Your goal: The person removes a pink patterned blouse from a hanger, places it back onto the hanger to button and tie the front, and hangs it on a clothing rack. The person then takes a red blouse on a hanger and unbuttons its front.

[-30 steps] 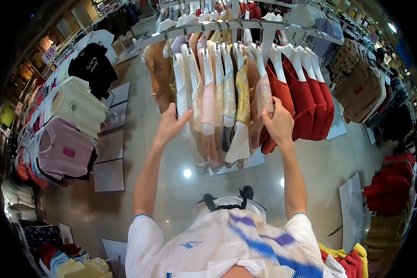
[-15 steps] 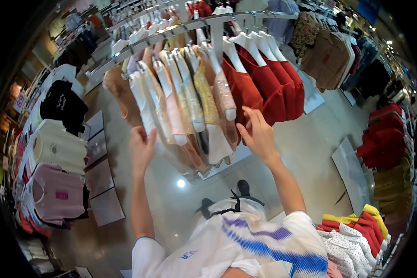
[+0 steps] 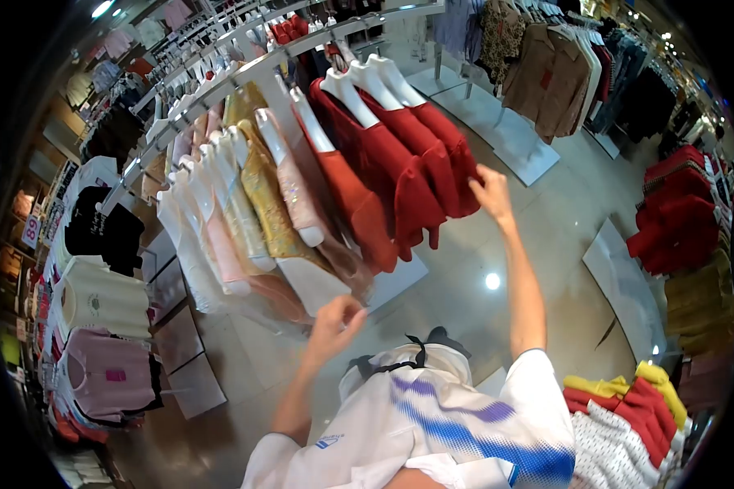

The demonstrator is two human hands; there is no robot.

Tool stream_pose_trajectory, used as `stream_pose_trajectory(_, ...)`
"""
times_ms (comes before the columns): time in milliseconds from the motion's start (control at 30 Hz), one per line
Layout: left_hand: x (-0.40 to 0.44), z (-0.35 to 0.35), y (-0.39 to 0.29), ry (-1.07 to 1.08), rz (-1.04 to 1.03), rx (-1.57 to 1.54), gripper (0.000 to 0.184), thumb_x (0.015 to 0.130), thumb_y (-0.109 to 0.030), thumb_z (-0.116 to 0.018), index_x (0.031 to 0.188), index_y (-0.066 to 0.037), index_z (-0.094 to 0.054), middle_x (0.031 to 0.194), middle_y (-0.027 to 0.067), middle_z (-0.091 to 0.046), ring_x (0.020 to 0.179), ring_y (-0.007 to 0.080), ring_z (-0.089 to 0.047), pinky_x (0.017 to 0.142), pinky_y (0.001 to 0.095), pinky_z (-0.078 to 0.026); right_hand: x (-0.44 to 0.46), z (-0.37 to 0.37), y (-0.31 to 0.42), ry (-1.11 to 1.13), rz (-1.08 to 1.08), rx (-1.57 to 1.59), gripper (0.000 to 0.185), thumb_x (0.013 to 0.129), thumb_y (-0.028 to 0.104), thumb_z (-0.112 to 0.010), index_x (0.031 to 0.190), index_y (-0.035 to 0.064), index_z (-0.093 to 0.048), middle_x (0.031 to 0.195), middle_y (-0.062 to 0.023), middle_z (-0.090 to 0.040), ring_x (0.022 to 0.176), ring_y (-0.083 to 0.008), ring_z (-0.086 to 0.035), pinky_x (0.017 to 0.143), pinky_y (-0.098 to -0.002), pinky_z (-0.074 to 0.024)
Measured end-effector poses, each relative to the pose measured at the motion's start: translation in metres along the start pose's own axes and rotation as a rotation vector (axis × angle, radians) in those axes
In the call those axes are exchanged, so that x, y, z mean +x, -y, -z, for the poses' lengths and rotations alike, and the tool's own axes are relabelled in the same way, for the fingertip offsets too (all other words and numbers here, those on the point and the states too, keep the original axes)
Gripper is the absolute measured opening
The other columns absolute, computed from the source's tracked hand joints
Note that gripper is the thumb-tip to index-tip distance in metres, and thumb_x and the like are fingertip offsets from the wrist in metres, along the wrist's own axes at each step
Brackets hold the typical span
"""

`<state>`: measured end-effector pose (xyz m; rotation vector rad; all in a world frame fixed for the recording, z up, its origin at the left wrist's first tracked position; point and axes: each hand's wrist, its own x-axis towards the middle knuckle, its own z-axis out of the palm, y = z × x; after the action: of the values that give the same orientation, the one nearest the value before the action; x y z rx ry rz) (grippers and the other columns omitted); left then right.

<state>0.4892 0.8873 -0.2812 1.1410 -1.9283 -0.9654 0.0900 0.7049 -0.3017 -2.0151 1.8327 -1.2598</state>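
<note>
Red garments [image 3: 436,163] hang from white hangers on a metal rail. My right hand [image 3: 493,196] is at the outermost one, its fingers closed on the fabric edge. Low in front of the rack, my left hand [image 3: 334,324] is loosely curled, with a gap between thumb and fingers and nothing visible in it. It is close to the hem of a white-and-gold garment [image 3: 265,208]. Left of the red ones hang an orange-red garment [image 3: 352,200], a pink sequinned garment [image 3: 296,191] and several pale garments in clear plastic [image 3: 200,257].
The metal rail [image 3: 261,65] crosses above the clothes. On the left are folded-out shirts, one cream [image 3: 106,301] and one pink [image 3: 106,371]. A brown shirt [image 3: 546,81] hangs at the back right. Red clothes [image 3: 677,212] and a white display board [image 3: 624,281] stand to the right.
My right hand has moved from the middle of the row to the rightmost red garment. My left hand has come right and down from the pale garments. The view has shifted, and the rack appears further left.
</note>
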Motion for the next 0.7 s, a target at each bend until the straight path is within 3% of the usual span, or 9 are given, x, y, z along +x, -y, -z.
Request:
stream_pose_trajectory(67,0.04,-0.05,0.0,0.064,0.002,-0.112,0.021,0.09,-0.01,-0.068,0.095,0.001,-0.051,0.078,0.0072,-0.06,0.069,0.0156,-0.059,0.067,0.0298,-0.05,-0.008,0.002,0.031,-0.153,0.049,0.225,0.021,0.083,0.019,-0.068,0.082,-0.002,-0.062,0.069,-0.0224,-0.059,0.06,-0.0372,-0.058,0.058,-0.0425,-0.0453)
stream_pose_trajectory(133,0.081,-0.095,0.0,0.073,-0.012,-0.17,0.027,0.089,-0.013,-0.07,0.102,0.002,-0.05,0.08,0.0077,-0.061,0.072,0.0164,-0.061,0.07,0.0306,-0.051,-0.022,0.013,0.052,-0.073,-0.053,0.249,0.024,0.085,0.019,-0.068,0.077,-0.0019,-0.058,0.069,-0.0212,-0.059,0.06,-0.0388,-0.057,0.054,-0.0418,-0.0438)
stream_pose_trajectory(200,0.118,-0.138,-0.005,0.056,-0.013,-0.111,0.049,0.084,-0.019,-0.075,0.115,0.002,-0.045,0.097,0.0141,-0.061,0.091,0.0209,-0.06,0.083,0.0339,-0.049,-0.03,0.023,0.067,-0.004,-0.032,0.213,0.03,0.086,0.023,-0.068,0.072,0.0003,-0.056,0.065,-0.0189,-0.058,0.06,-0.0379,-0.058,0.051,-0.0419,-0.043)
stream_pose_trajectory(267,0.151,-0.186,0.011,-0.146,-0.031,0.069,0.068,0.076,-0.036,-0.08,0.118,0.003,-0.043,0.108,0.0217,-0.057,0.099,0.0326,-0.055,0.086,0.0398,-0.045,-0.035,0.027,0.077,0.024,0.124,0.223,0.026,0.085,0.018,-0.07,0.071,0.0002,-0.056,0.063,-0.0159,-0.057,0.053,-0.0291,-0.056,0.051,-0.0377,-0.0435)
stream_pose_trajectory(300,0.166,-0.203,0.033,-0.182,-0.019,0.017,0.077,0.068,-0.042,-0.084,0.118,0.001,-0.044,0.117,0.023,-0.052,0.105,0.0344,-0.052,0.088,0.0435,-0.043,-0.036,0.028,0.083,0.023,0.199,0.247,0.024,0.085,0.018,-0.069,0.072,0.0019,-0.057,0.065,-0.0157,-0.057,0.057,-0.0319,-0.058,0.052,-0.0393,-0.0451)
stream_pose_trajectory(400,0.188,-0.249,0.1,-0.257,0.114,-0.038,0.077,0.07,-0.041,-0.083,0.121,0.001,-0.043,0.119,0.0224,-0.051,0.108,0.0336,-0.051,0.091,0.0429,-0.042,-0.046,0.03,0.09,0.211,0.273,0.305,0.014,0.085,0.015,-0.067,0.08,0.0047,-0.059,0.073,-0.0135,-0.06,0.066,-0.0328,-0.063,0.058,-0.0414,-0.0494)
stream_pose_trajectory(600,0.203,-0.283,0.176,-0.422,0.362,0.021,0.078,0.074,-0.039,-0.081,0.126,0.002,-0.041,0.125,0.0213,-0.049,0.114,0.0322,-0.049,0.095,0.0417,-0.04,-0.028,0.007,0.067,0.306,0.411,0.57,0.011,0.084,0.012,-0.067,0.085,0.0036,-0.06,0.076,-0.0108,-0.061,0.068,-0.0307,-0.063,0.061,-0.0402,-0.0496)
stream_pose_trajectory(700,0.204,-0.288,0.205,-0.534,0.472,0.041,0.078,0.075,-0.038,-0.08,0.128,0.002,-0.039,0.128,0.0207,-0.048,0.117,0.0314,-0.048,0.097,0.0411,-0.039,-0.006,0.001,0.05,0.506,0.504,0.701,0.015,0.085,0.018,-0.066,0.088,0.0046,-0.061,0.079,-0.0113,-0.064,0.069,-0.032,-0.065,0.066,-0.0428,-0.0518)
